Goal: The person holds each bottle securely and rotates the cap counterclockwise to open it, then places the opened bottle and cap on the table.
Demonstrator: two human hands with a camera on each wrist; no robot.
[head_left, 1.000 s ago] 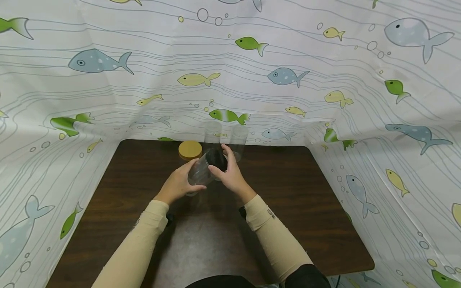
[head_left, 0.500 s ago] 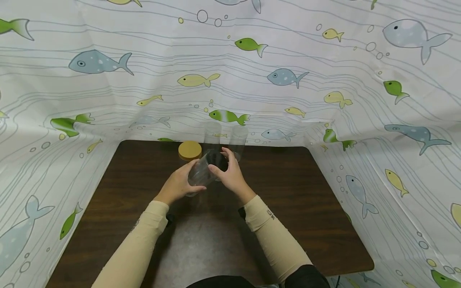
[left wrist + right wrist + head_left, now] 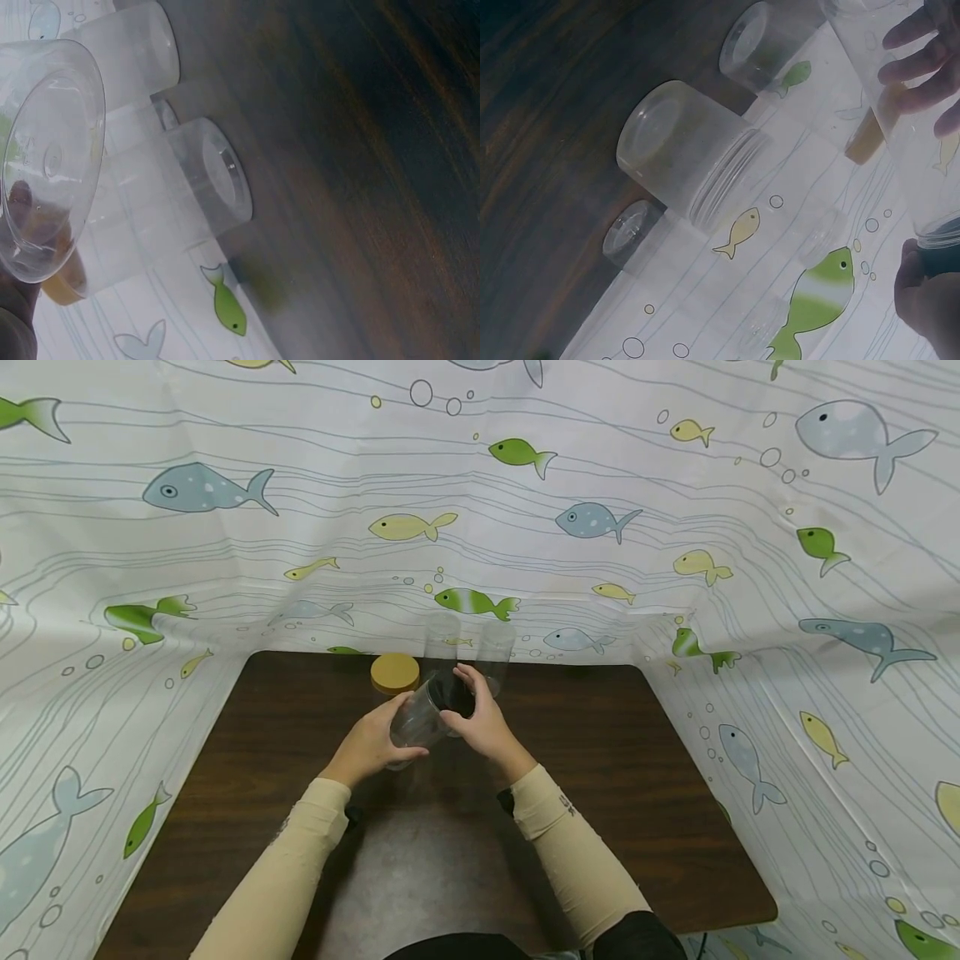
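My left hand [image 3: 371,739] grips a clear plastic jar [image 3: 416,725], held tilted above the table with its mouth end up and to the right. A black lid [image 3: 456,693] covers that end. My right hand [image 3: 486,722] grips the lid, thumb on the near side and fingers on the far side. In the left wrist view the round bottom of the held jar [image 3: 52,161] faces the camera. The right wrist view shows left-hand fingers [image 3: 922,67] spread along the jar's wall and only a sliver of the dark lid [image 3: 941,259].
Behind the hands stand a clear jar with a yellow lid [image 3: 395,673] and two tall clear jars, one left [image 3: 441,643] and one right [image 3: 496,652]. A wide jar with a bare threaded neck [image 3: 686,157] stands among them. Fish-printed sheeting [image 3: 480,552] surrounds the brown table [image 3: 637,827].
My right thumb and fingers have shifted slightly round the black lid, the thumb down and right, the fingers left. My left hand and the jar have stayed nearly still.
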